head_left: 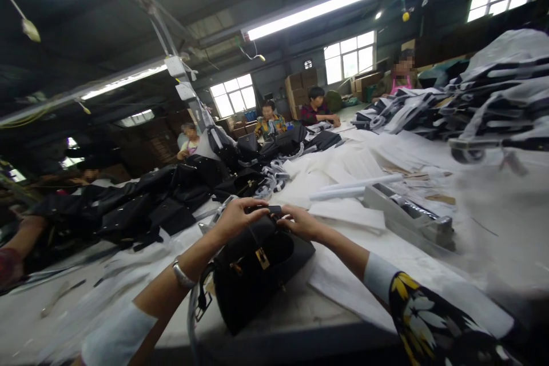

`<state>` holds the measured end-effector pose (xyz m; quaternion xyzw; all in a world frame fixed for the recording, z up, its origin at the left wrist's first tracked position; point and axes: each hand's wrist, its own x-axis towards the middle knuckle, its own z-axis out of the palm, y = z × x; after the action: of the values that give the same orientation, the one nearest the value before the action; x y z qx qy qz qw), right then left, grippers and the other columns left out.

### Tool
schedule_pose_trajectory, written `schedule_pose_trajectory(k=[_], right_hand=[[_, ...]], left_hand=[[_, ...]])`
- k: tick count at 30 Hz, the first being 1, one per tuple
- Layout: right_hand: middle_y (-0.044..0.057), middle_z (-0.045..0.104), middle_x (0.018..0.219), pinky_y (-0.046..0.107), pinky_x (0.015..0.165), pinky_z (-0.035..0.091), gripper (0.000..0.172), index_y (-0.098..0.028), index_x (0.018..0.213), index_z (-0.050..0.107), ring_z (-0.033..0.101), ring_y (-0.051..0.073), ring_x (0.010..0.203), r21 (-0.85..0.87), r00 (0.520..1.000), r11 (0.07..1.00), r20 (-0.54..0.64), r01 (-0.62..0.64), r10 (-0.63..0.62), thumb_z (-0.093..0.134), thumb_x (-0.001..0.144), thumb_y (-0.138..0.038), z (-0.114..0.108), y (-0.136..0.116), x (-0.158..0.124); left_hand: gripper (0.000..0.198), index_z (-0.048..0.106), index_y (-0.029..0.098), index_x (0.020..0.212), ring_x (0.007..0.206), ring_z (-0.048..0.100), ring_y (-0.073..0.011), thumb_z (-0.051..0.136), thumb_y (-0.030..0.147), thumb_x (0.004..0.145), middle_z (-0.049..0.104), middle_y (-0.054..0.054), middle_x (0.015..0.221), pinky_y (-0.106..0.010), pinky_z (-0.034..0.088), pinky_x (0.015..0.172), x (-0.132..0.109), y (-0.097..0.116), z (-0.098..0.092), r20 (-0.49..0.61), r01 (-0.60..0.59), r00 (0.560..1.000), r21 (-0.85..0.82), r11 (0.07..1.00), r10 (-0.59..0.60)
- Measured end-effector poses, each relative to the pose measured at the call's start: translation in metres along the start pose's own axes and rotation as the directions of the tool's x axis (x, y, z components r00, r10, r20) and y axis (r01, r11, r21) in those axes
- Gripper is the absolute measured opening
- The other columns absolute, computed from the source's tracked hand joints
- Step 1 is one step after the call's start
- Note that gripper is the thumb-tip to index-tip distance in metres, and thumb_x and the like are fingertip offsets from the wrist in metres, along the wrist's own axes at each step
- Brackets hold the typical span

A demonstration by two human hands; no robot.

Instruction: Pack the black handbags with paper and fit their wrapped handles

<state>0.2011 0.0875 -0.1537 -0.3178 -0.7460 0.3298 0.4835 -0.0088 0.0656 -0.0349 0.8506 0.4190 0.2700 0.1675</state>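
A black handbag (244, 289) with gold-coloured metal fittings stands on the table in front of me, tilted a little. A gold clasp (262, 258) shows on its face. Both hands meet at the top of the bag, on its dark handle (273, 210). My left hand (240, 216), with a silver band on the wrist, grips the handle from the left between thumb and fingers. My right hand (299, 222) pinches at the handle's right end; its fingertips partly hide what they hold. A strap with a buckle (205, 303) hangs at the bag's left side.
Black bags (146, 211) lie heaped along the left and centre. White sheets (343, 168) cover the table at right, near a grey tape dispenser (407, 220). Wrapped straps (493, 97) pile up at far right. Several people sit beyond; another person's arm (26, 240) reaches in at left.
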Motion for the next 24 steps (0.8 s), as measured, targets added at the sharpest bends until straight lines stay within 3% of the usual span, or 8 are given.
schedule_pose_trajectory(k=[5,9,14,24], right_hand=[[0.006,0.068,0.108,0.041,0.097,0.048,0.023,-0.021,0.109,0.066,0.062,0.023,0.105,-0.023,0.981,1.000,-0.191,-0.018,0.013,0.059,0.088,-0.026,0.012,-0.016,0.001],[0.007,0.066,0.113,0.040,0.096,0.048,0.023,-0.022,0.112,0.063,0.061,0.023,0.106,-0.027,0.958,0.999,-0.285,-0.036,0.027,0.058,0.090,-0.030,0.029,-0.036,-0.012],[0.007,0.067,0.111,0.040,0.095,0.049,0.021,-0.022,0.109,0.064,0.062,0.023,0.106,-0.040,0.939,0.998,-0.341,-0.053,0.036,0.060,0.089,-0.026,0.042,-0.037,-0.033],[0.007,0.070,0.111,0.042,0.101,0.044,0.023,-0.023,0.109,0.068,0.060,0.025,0.110,-0.095,0.908,0.992,-0.417,-0.080,0.033,0.066,0.086,-0.022,0.045,-0.039,-0.055]], left_hand=[[0.035,0.076,0.021,0.104,0.097,0.069,-0.0238,0.069,0.048,0.082,0.076,-0.006,0.103,-0.033,0.050,0.089,-0.006,0.005,-0.009,-0.009,-0.009,1.000,0.041,0.999,0.009],[0.031,0.077,0.021,0.099,0.096,0.069,-0.0235,0.071,0.045,0.081,0.076,-0.007,0.101,-0.031,0.049,0.087,-0.011,0.010,-0.020,0.012,-0.016,1.000,0.110,0.994,0.015],[0.028,0.077,0.022,0.100,0.097,0.069,-0.0234,0.069,0.042,0.082,0.076,-0.006,0.103,-0.029,0.048,0.086,-0.016,0.020,-0.025,0.086,-0.033,0.996,0.213,0.976,0.015],[0.028,0.079,0.024,0.095,0.090,0.069,-0.0210,0.061,0.042,0.082,0.078,-0.001,0.095,-0.025,0.047,0.078,0.001,0.043,-0.009,0.288,0.001,0.952,0.338,0.941,-0.104]])
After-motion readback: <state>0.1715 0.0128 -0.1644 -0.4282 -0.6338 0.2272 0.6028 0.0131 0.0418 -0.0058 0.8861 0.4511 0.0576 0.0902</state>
